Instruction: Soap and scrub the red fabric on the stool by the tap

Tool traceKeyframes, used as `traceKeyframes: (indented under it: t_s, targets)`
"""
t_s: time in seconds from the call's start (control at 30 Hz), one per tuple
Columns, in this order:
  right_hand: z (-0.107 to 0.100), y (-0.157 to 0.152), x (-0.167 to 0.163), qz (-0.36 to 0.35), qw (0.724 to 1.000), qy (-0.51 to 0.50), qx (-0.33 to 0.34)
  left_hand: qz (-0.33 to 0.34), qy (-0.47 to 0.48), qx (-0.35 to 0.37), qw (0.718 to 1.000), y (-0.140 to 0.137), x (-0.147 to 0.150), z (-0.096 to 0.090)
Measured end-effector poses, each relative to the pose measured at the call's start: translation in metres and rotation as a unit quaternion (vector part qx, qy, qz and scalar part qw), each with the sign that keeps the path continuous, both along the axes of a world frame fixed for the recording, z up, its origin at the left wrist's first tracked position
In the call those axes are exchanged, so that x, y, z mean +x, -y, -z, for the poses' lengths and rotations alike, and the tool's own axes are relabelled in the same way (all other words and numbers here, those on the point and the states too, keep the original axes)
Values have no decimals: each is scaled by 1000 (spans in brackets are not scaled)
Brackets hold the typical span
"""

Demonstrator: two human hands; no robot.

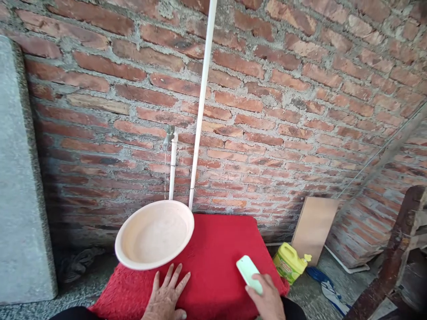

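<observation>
Red cloth (223, 249) covers a low flat surface in front of me. My left hand (167, 293) lies on it with fingers spread, the fingertips just below the rim of a pale pink basin (122, 255). A flat, oblong, pale green object (247, 272) with rounded corners and a small dark spot at its far end is gripped in my right hand (267, 298). It rests on or just over the cloth; its underside is hidden, so I cannot tell its kind. The basin stands at the cloth's far left and looks to hold water.
A thin stream falls from a tap (169, 135) behind the basin. A tall white pipe (202, 98) runs up the brick wall (267, 111). To the right are a yellow-green jug (289, 262), a board (315, 226) and slippers (330, 289). A grey slab (23, 178) stands left.
</observation>
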State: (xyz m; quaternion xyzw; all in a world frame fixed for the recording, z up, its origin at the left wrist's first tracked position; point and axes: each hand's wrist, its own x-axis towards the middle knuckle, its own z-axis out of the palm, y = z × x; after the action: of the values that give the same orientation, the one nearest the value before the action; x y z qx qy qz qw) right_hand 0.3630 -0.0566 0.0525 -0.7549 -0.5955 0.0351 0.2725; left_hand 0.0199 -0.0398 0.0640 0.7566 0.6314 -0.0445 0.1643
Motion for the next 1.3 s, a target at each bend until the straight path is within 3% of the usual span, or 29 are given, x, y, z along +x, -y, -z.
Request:
traceKeyframes:
  t_s: [0.1, 0.2, 0.3, 0.47, 0.57, 0.67, 0.8, 0.9, 1.0, 1.17, 1.23, 1.3]
  targets:
    - [-7, 1, 59, 64, 997, -50, -18, -2, -2, 12, 1000, -1, 0, 9]
    - [-10, -3, 67, 64, 997, -46, 20, -5, 2, 27, 1000, -2, 1, 18]
    - [-6, -14, 15, 18, 998, -64, 20, -10, -5, 44, 999, -3, 0, 26]
    - [-8, -34, -106, -154, 988, -21, 7, -14, -4, 61, 998, -9, -6, 43]
    - [-16, -41, -128, -187, 982, 32, -25, -10, 3, 65, 998, -13, -11, 53]
    - [-19, -47, -90, -143, 988, 48, -44, -3, 17, 68, 998, -13, -14, 57]
    - [-19, -51, -1, 18, 996, 64, -57, -4, 21, 64, 998, -9, -9, 57]
    - [-22, -49, 27, 103, 992, 60, -44, -23, 0, 65, 998, -9, -3, 58]
    - [-25, -51, -7, 26, 1000, -2, -12, -24, 5, 56, 998, -10, -3, 62]
    - [-23, -59, -116, -147, 989, -28, -5, -18, 3, 55, 998, -8, -6, 62]
    - [-19, -64, -134, -167, 986, -3, -11, -18, 0, 61, 998, -8, -7, 61]
    - [-15, -69, -126, -160, 987, 4, -23, -18, 4, 62, 998, -8, -6, 62]
